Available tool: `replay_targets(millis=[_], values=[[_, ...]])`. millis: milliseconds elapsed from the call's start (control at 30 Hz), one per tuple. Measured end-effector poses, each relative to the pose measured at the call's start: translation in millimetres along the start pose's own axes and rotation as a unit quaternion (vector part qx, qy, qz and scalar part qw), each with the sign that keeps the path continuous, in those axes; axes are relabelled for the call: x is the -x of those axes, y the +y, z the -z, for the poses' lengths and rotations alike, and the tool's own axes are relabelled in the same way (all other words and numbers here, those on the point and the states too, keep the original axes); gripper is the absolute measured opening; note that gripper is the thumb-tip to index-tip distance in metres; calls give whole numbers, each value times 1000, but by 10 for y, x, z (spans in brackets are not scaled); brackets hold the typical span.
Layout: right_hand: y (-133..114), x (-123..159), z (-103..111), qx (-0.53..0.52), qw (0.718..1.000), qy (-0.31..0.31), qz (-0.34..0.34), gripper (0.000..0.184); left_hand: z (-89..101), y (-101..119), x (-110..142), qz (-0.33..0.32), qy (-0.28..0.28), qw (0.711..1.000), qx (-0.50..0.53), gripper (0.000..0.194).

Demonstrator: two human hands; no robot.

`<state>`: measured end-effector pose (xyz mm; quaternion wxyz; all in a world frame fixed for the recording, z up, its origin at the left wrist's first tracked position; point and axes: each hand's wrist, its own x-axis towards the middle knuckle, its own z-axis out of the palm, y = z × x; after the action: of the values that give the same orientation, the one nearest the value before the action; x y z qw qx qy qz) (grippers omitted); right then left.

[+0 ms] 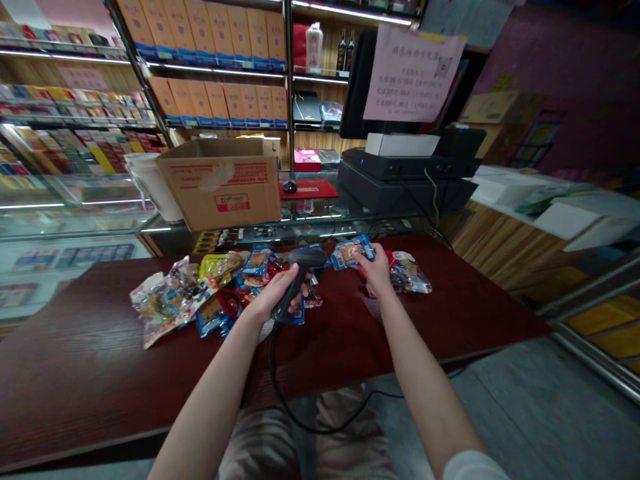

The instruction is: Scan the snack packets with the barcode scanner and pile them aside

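Barcode scanner (299, 283) gripped in the left hand (276, 295), fingers closed around its black handle, head tilted up and pointing across the heap. Right hand (376, 270) partly closed, thumb and fingers pinching a blue snack packet (353, 253). Loose heap of shiny snack packets (200, 297) spread over the dark red counter (85, 347), under and between both hands, with a clear packet (410, 275) just beside the right hand. Black scanner cord (273, 373) hanging down over the near counter edge. Farther off, on a glass display case (75, 207), a cardboard box (220, 183) and black cash register (407, 187). Paper notice (414, 73) above the register; shelves (215, 40) of boxes behind.
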<state>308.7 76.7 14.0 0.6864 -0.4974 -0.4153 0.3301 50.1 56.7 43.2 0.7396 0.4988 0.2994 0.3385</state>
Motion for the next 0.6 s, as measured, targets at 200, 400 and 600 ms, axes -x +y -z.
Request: replay_targets(millis=[200, 400, 600], values=[[70, -5, -5, 64, 997, -17, 46, 39, -118, -37, 15, 11, -27, 999, -21, 58], [101, -12, -34, 99, 992, -20, 71, 30, -123, -85, -7, 19, -37, 999, -22, 56], [111, -26, 5, 126, 989, -6, 79, 38, -86, -38, -10, 18, -4, 1000, 5, 54]])
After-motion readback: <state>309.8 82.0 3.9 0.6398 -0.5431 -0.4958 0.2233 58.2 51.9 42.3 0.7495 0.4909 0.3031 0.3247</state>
